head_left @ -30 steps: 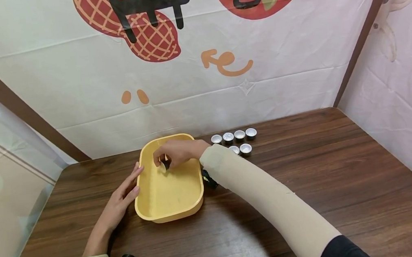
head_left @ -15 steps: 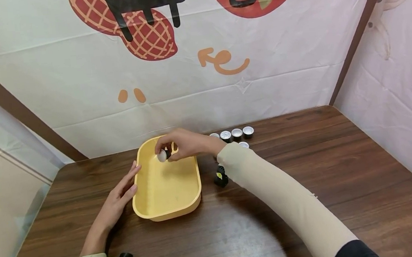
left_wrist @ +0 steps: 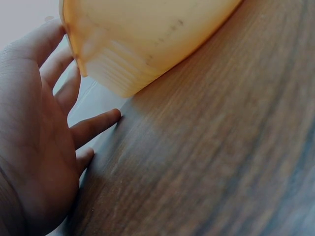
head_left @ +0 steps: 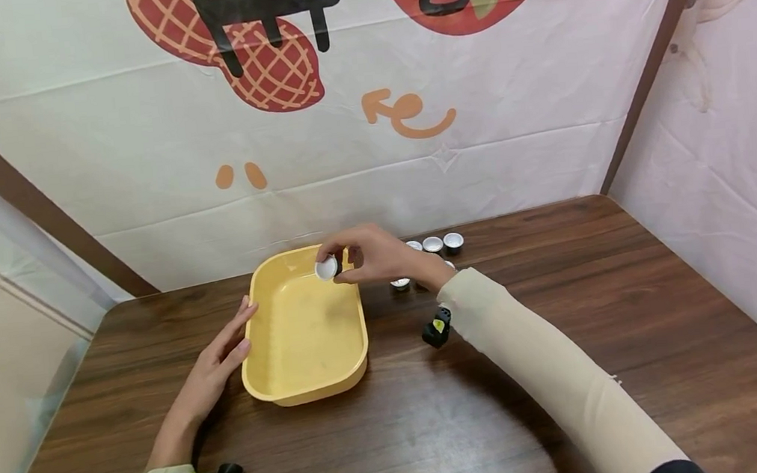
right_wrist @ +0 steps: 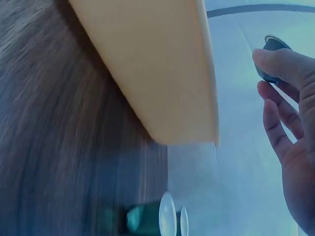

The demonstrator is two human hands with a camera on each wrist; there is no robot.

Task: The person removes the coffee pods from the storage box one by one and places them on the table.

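A yellow plastic basin [head_left: 308,397] stands on the wooden table. At its left rim rests my left hand [head_left: 212,360], fingers extended; in the left wrist view some fingertips touch the basin's rim [left_wrist: 74,44]. Over the far right part of the basin, my right hand [head_left: 376,255] pinches a coffee capsule [head_left: 326,269] between thumb and fingers. Its pale round lid is tipped toward the head camera. The right wrist view shows the capsule's dark green body [right_wrist: 274,45], raised beside the basin's side wall [right_wrist: 157,64].
Several more coffee capsules [head_left: 453,243] stand lid up on the table [head_left: 558,281] right of the basin, partly hidden by my right hand and wrist. A printed cloth [head_left: 320,189] hangs behind the table's far edge. Small black wrist cameras [head_left: 437,327] sit on both wrists.
My right hand has risen from inside the basin and moved right toward its far right rim, still pinching the coffee capsule. The left hand stays at the left rim.
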